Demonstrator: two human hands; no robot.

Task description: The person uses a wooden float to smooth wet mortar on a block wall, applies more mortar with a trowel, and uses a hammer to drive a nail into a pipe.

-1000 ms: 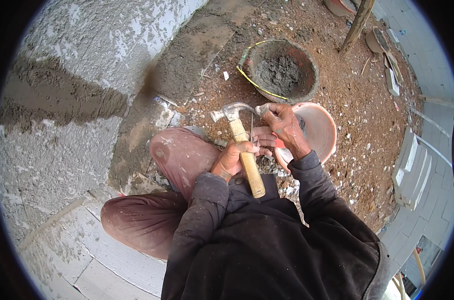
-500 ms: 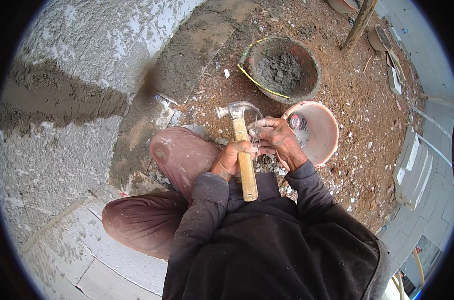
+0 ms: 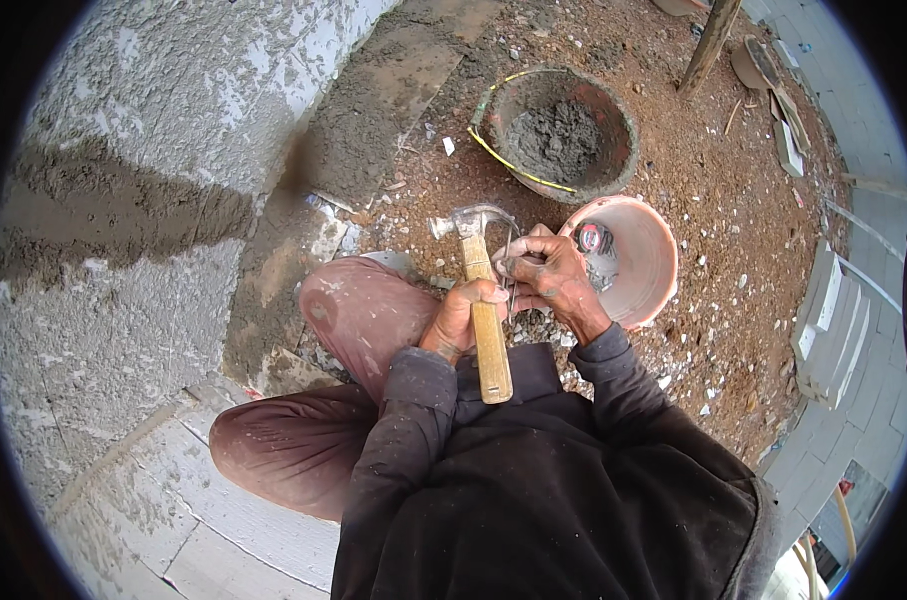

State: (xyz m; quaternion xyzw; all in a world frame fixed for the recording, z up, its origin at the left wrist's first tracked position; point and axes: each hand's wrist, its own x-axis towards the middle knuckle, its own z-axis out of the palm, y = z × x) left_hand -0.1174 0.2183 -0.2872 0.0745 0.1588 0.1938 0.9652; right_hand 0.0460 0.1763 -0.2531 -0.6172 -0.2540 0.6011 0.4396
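Hammer (image 3: 478, 258): straight wooden handle (image 3: 493, 352) in left hand (image 3: 460, 316), curved metal claw (image 3: 498, 212).

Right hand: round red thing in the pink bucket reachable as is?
Likely yes: the round red thing lies in view inside the open bucket beside the right hand, though that hand looks busy near the hammer.

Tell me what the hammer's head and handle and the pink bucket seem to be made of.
Hammer head: metal, likely steel, dull silver and worn, with bright glints. Handle: apparently wood, yellowish-brown and scuffed. Pink bucket: probably plastic, dirty and mostly matte; its smooth, thin wall suggests it.
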